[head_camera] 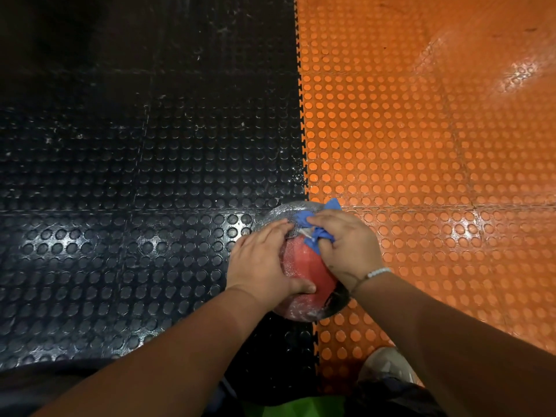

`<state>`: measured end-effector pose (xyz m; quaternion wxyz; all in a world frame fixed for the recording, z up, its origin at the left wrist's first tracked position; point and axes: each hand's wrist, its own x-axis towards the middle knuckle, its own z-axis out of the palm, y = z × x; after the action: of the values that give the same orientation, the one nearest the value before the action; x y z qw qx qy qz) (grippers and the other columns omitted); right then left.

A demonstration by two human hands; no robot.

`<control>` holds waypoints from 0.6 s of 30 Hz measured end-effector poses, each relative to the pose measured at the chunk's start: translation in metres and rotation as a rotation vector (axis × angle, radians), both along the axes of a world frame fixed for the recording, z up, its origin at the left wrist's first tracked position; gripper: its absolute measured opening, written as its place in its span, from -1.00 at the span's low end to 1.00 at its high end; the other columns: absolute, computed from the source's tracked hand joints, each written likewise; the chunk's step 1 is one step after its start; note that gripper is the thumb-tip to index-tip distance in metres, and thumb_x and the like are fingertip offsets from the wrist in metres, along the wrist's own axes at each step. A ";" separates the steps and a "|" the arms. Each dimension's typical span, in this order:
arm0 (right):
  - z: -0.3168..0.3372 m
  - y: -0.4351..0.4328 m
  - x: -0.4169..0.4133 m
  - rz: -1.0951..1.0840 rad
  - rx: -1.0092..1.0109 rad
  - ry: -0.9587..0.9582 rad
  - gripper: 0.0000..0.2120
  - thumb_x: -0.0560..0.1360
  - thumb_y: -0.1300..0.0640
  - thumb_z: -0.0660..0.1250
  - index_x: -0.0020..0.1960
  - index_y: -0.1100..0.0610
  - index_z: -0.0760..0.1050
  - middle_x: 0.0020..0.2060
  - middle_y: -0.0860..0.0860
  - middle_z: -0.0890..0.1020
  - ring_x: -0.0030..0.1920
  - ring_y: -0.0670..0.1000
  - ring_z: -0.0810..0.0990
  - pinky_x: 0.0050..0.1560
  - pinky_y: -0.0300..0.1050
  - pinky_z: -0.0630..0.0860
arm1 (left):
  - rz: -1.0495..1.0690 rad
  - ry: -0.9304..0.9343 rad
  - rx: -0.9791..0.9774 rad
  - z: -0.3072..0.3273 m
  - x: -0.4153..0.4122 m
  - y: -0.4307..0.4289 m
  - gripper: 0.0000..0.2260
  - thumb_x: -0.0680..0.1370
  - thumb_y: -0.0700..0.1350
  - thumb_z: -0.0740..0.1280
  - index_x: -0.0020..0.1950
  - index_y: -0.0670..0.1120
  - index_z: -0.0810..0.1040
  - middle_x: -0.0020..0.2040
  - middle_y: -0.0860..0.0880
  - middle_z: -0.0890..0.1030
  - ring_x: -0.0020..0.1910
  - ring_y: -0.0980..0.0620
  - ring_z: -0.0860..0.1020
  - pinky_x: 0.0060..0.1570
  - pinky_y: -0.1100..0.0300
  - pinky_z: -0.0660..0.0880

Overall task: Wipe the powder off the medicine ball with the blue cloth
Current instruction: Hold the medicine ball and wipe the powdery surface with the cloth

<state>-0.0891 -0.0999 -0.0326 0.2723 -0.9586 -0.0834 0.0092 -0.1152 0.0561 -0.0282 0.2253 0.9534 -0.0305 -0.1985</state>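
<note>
Head camera is looking straight down at a studded floor, with black floor tiles [120, 176] on the left and orange floor tiles [421, 145] on the right, joined along a toothed seam running up the middle. A medicine ball [304, 263] is sitting on the floor right on that seam, low in the view, with a red panel facing up and a grey textured panel on its far side. Whitish powder is showing on the grey panel and along the near lower edge of the ball.

Both forearms are reaching forward from the bottom of the view and converging on the ball. The left hand [264, 263] is lying flat over the left side of the ball, palm down, fingers held together and stretched toward the far side, thumb wrapping across the near red part; it is open against the ball, bracing it rather than closing around it. The right hand [346, 248] is resting on the upper right side of the ball with its fingers curled inward, gripping a bunched blue cloth [316, 233] and pressing it onto the ball where grey meets red. Part of the cloth is sticking out past the fingertips on the far side, and more is bulging from under the hand toward the centre. A pale beaded bracelet [377, 272] is circling the right wrist.

Near the bottom edge a light-coloured shoe [388, 368] is standing on the orange tiles, just under the right forearm.
</note>
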 end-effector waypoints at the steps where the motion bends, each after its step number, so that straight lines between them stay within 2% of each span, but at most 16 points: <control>1: 0.000 0.000 0.003 -0.025 0.004 0.029 -0.73 0.38 0.26 0.31 0.04 0.11 0.64 0.00 0.03 0.67 0.07 0.06 0.60 0.21 -0.12 0.36 | -0.002 -0.001 -0.003 0.000 0.001 -0.001 -0.01 0.19 0.40 0.45 0.50 0.16 0.11 0.50 0.24 0.13 0.47 0.22 0.11 0.45 0.17 -0.05; 3: -0.001 -0.005 0.010 -0.132 0.027 0.136 -0.72 0.45 0.28 0.28 0.11 0.09 0.61 0.07 0.00 0.63 0.10 0.03 0.55 0.19 -0.23 0.35 | -0.010 -0.001 -0.001 0.000 0.002 -0.001 -0.01 0.19 0.40 0.45 0.50 0.16 0.10 0.50 0.24 0.12 0.47 0.21 0.11 0.44 0.17 -0.06; 6: 0.003 -0.025 0.023 -0.334 0.005 0.365 -0.72 0.50 0.27 0.21 0.12 0.08 0.60 0.02 0.09 0.64 -0.10 0.08 0.53 -0.09 -0.20 0.43 | -0.032 0.006 -0.006 0.002 -0.001 0.000 -0.01 0.18 0.41 0.44 0.50 0.17 0.09 0.50 0.26 0.12 0.47 0.21 0.10 0.44 0.18 -0.09; 8: 0.010 -0.025 0.024 -0.328 -0.040 0.359 -0.73 0.51 0.27 0.21 0.12 0.10 0.60 -0.04 0.06 0.63 -0.17 0.03 0.47 -0.19 -0.34 0.36 | -0.049 0.000 -0.008 0.003 -0.005 0.000 -0.01 0.18 0.40 0.45 0.50 0.18 0.09 0.49 0.28 0.12 0.46 0.22 0.11 0.42 0.21 -0.11; 9: 0.014 -0.017 0.021 -0.264 -0.016 0.302 -0.73 0.50 0.27 0.23 0.13 0.10 0.59 -0.03 0.01 0.60 -0.14 -0.01 0.45 -0.14 -0.40 0.35 | -0.052 -0.008 -0.006 0.003 -0.006 0.000 -0.01 0.18 0.39 0.46 0.50 0.18 0.10 0.49 0.28 0.13 0.45 0.23 0.12 0.41 0.24 -0.11; 10: 0.021 -0.005 0.017 -0.161 -0.011 0.246 -0.72 0.49 0.25 0.25 0.15 0.08 0.58 0.03 0.00 0.59 -0.06 -0.01 0.46 -0.02 -0.38 0.35 | -0.050 -0.017 0.002 0.002 -0.006 0.000 -0.01 0.17 0.39 0.47 0.49 0.17 0.13 0.48 0.27 0.15 0.44 0.23 0.14 0.39 0.27 -0.11; 12: 0.025 0.016 0.007 0.055 -0.118 0.183 -0.68 0.48 0.16 0.20 0.20 0.04 0.55 0.14 -0.03 0.57 0.15 0.04 0.45 0.23 -0.14 0.34 | -0.038 -0.026 0.023 0.000 -0.005 0.000 -0.02 0.15 0.38 0.48 0.47 0.14 0.17 0.46 0.24 0.21 0.42 0.21 0.18 0.40 0.23 -0.08; 13: 0.022 0.021 0.003 0.114 -0.167 0.156 -0.64 0.46 0.10 0.15 0.20 0.04 0.54 0.16 -0.03 0.57 0.19 0.07 0.45 0.25 -0.06 0.35 | -0.035 -0.028 0.029 0.000 -0.005 0.001 -0.02 0.14 0.39 0.48 0.46 0.13 0.19 0.46 0.23 0.22 0.42 0.20 0.19 0.43 0.20 -0.06; 15: 0.015 0.017 0.002 0.104 -0.160 0.154 -0.63 0.47 0.07 0.13 0.21 0.05 0.54 0.15 -0.01 0.58 0.20 0.08 0.46 0.25 -0.03 0.37 | -0.042 -0.025 0.026 0.001 -0.004 0.003 -0.03 0.14 0.39 0.47 0.46 0.15 0.19 0.46 0.25 0.20 0.42 0.21 0.18 0.45 0.18 -0.07; 17: 0.011 0.005 0.007 0.002 -0.086 0.219 -0.70 0.52 0.13 0.20 0.23 0.04 0.52 0.13 -0.02 0.56 0.14 0.02 0.43 0.23 -0.10 0.38 | -0.062 -0.015 0.013 0.003 -0.005 0.003 -0.03 0.17 0.39 0.46 0.48 0.17 0.15 0.47 0.28 0.16 0.43 0.24 0.14 0.43 0.20 -0.14; 18: 0.010 -0.001 0.010 -0.053 -0.056 0.254 -0.72 0.53 0.15 0.22 0.21 0.05 0.52 0.09 -0.01 0.56 0.05 -0.01 0.43 0.14 -0.17 0.42 | -0.073 -0.013 0.008 0.003 -0.006 0.002 -0.03 0.18 0.39 0.46 0.49 0.17 0.14 0.47 0.29 0.14 0.44 0.25 0.12 0.42 0.23 -0.18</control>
<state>-0.0787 -0.1008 -0.0230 0.2541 -0.9587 -0.0226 0.1256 -0.1208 0.0580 -0.0248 0.2140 0.9538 -0.0660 -0.2003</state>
